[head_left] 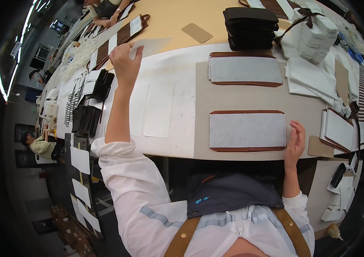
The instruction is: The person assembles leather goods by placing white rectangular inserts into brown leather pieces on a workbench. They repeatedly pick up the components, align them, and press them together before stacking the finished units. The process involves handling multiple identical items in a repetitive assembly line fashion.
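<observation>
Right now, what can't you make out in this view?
Head view: part of the pale sheet, hidden by the left hand.
Head view: most of the brown piece, covered by the nearer white panel.
Head view: part of the upper co-worker, cut off by the top edge.

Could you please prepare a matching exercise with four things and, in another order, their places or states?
1. Left hand
2. Right hand
3. Large black stack
4. Apron

A. Beside the right edge of the nearer white-topped panel
B. Dark, with brown straps
C. Pinching a thin pale sheet
D. Beyond the farther white-topped panel

Pairs: 1-C, 2-A, 3-D, 4-B
</observation>
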